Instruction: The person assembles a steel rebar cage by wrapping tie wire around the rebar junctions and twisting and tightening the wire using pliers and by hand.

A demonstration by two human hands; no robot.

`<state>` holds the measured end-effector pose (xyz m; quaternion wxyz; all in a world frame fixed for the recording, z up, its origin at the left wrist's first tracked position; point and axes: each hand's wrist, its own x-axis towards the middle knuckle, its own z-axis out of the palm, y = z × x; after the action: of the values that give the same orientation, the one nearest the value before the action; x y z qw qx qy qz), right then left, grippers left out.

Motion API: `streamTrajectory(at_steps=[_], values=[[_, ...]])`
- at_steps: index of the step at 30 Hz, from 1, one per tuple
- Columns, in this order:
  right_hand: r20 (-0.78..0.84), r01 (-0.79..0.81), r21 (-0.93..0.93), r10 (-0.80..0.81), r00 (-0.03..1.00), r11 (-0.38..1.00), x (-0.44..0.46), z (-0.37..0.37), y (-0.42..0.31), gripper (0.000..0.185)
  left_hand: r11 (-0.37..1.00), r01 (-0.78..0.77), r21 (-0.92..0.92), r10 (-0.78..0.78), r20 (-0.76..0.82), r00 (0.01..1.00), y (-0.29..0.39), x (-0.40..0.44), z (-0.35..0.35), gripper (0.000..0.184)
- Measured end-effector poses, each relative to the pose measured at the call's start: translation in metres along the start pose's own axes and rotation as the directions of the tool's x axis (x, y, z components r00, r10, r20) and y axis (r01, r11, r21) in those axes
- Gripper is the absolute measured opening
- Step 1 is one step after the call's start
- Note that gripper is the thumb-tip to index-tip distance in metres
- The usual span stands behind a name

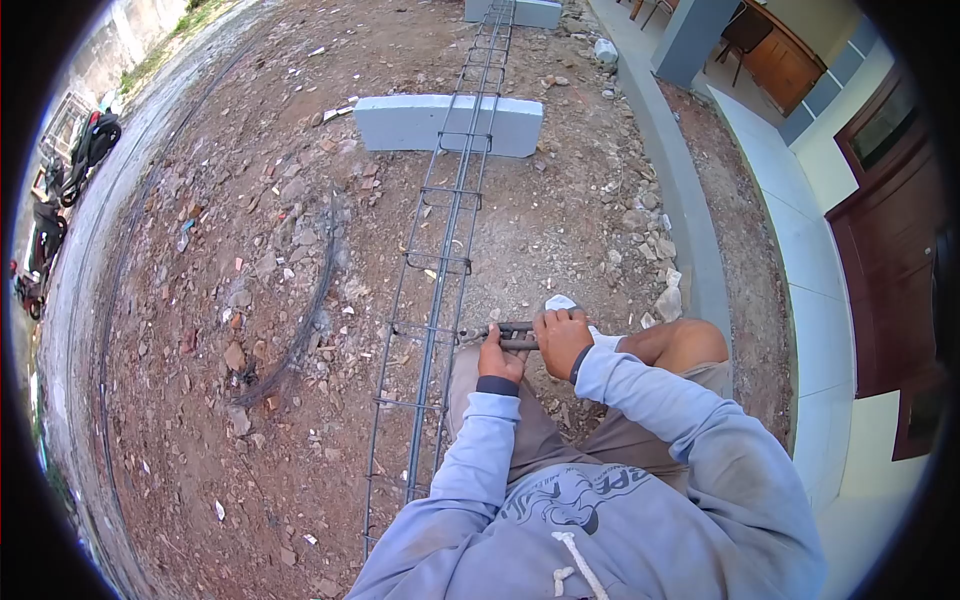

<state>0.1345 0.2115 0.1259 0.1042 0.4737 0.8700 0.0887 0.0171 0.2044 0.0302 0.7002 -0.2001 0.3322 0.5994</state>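
Note:
Dark two-handled pincers point(517, 345) lie crosswise at the right side of a long rebar cage point(418, 420). Their jaw end points left toward the cage's near bars; whether it touches wire or steel is too small to tell. My right hand point(563, 340) is closed over the handle ends. Closer to the jaws, my left hand point(500, 362) grips the handles, thumb up, with its other fingers partly hidden. Thin square stirrups ring the cage's long bars.
A pale grey block point(390, 125) supports the cage farther ahead, with another block point(537, 13) beyond it. A bundle of thin wire point(325, 270) lies on the rubble-strewn ground point(200, 400) to the left. A concrete kerb point(700, 260) runs along the right.

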Motion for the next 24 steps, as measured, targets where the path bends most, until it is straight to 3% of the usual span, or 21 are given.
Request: streamTrajectory(at_steps=[3,6,8,9,10,13,14,17,18,20,21,24], values=[[-0.064,-0.008,0.087,0.014,0.998,0.996,-0.003,0.008,-0.001,0.025,0.999,0.032,0.006,-0.032,-0.013,0.999,0.002,-0.001,-0.003,0.032],[0.29,-0.052,0.374,-0.064,0.955,0.926,0.007,0.02,0.01,0.021,0.995,0.078,0.058,-0.077,-0.025,0.997,0.012,-0.007,-0.013,0.046],[0.68,-0.415,0.568,-0.121,0.723,0.711,0.023,-0.008,0.019,0.028,0.986,0.036,0.16,-0.027,-0.06,0.998,0.014,-0.026,-0.007,0.047],[0.808,-0.601,0.557,-0.21,0.55,0.573,0.032,-0.018,0.025,0.032,0.978,0.016,0.206,-0.001,-0.074,0.997,0.014,-0.032,-0.006,0.048],[0.868,-0.732,0.492,-0.33,0.372,0.471,0.04,-0.012,0.03,0.04,0.984,-0.014,0.178,0.012,0.014,1.0,0.015,-0.033,-0.011,0.045],[0.819,-0.785,0.506,-0.485,0.307,0.357,0.037,-0.007,0.037,0.036,0.992,-0.087,0.091,0.071,0.163,0.984,0.019,-0.023,-0.023,0.04],[0.809,-0.766,0.531,-0.486,0.33,0.363,0.035,-0.006,0.036,0.046,0.996,-0.07,0.05,0.063,0.119,0.991,0.022,-0.024,-0.021,0.034],[0.777,-0.552,0.616,-0.317,0.544,0.562,0.03,0.003,0.025,0.054,0.991,-0.115,0.068,0.114,0.02,0.993,0.02,-0.02,-0.016,0.03],[0.614,-0.227,0.633,-0.301,0.73,0.74,0.032,-0.001,0.021,0.062,0.992,-0.112,0.06,0.113,-0.001,0.994,0.019,-0.019,-0.012,0.027],[0.385,-0.033,0.546,-0.215,0.897,0.837,0.013,-0.003,0.015,0.066,0.99,-0.136,0.042,0.137,-0.011,0.991,0.016,-0.016,-0.01,0.027],[0.246,0.047,0.475,-0.184,0.952,0.879,0.005,-0.006,0.012,0.069,0.989,-0.145,0.035,0.146,-0.012,0.989,0.016,-0.016,-0.007,0.027],[0.321,-0.003,0.48,-0.172,0.932,0.877,0.003,-0.012,0.006,0.076,0.984,-0.168,0.056,0.169,-0.022,0.985,0.017,-0.02,-0.002,0.026]])
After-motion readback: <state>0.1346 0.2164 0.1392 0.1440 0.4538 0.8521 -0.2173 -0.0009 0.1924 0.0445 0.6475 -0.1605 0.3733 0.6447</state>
